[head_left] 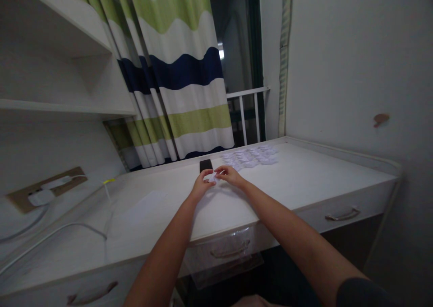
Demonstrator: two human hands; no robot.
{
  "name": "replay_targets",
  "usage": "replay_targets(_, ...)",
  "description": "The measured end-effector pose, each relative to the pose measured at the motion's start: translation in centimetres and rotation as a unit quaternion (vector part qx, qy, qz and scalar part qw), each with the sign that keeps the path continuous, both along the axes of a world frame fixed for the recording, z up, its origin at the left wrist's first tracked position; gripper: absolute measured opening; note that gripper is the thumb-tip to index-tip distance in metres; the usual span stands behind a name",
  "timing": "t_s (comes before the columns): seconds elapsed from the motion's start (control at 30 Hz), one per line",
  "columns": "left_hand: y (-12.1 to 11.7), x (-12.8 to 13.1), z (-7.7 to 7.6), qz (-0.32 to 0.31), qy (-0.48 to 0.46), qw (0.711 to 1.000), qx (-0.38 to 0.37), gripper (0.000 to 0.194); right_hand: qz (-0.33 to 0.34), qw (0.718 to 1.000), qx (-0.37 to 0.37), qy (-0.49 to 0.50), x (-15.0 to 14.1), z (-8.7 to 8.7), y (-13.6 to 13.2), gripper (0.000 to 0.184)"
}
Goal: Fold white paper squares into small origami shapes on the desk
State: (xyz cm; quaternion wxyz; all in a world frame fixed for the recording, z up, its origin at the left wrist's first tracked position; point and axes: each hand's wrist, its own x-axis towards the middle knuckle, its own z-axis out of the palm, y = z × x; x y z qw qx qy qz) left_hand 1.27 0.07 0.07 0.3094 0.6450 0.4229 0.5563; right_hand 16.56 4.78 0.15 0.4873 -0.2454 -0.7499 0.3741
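Above the middle of the white desk (233, 207), a small folded piece of white paper (213, 178) is held between both hands. My left hand (202, 183) is closed on its left side, thumb below and fingers above. On the right, my right hand (230, 175) pinches the paper's upper edge with thumb and fingertips. The fingers cover part of the paper, so its full shape is hidden. Just behind my hands lies a black phone-like slab (205, 165). Several rows of small white folded paper pieces (250, 157) lie at the back of the desk.
Flat white paper sheets (145, 205) lie on the desk at left. A cable (77, 224) runs along the left side to a wall socket with a plug (42, 196). Shelves (61, 110) overhang the left, a striped curtain (189, 72) hangs behind, and a wall stands right.
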Motion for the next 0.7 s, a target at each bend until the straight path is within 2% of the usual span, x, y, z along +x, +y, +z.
replay_targets(0.2, -0.07, 0.22, 0.02, -0.01, 0.02, 1.0, -0.004, 0.047, 0.027, 0.999, 0.005, -0.041, 0.1, 0.01, -0.05, 0.025)
replay_targets(0.4, -0.18, 0.49, -0.16, -0.064, 0.006, 0.988, -0.137, 0.04, 0.042, 0.999, 0.001, -0.035, 0.23, 0.36, -0.22, 0.025)
replay_targets(0.7, -0.28, 0.34, -0.23, -0.072, 0.016, 0.988, -0.136, 0.043, 0.065, 0.997, -0.039, -0.033, 0.35, 0.48, -0.86, 0.031)
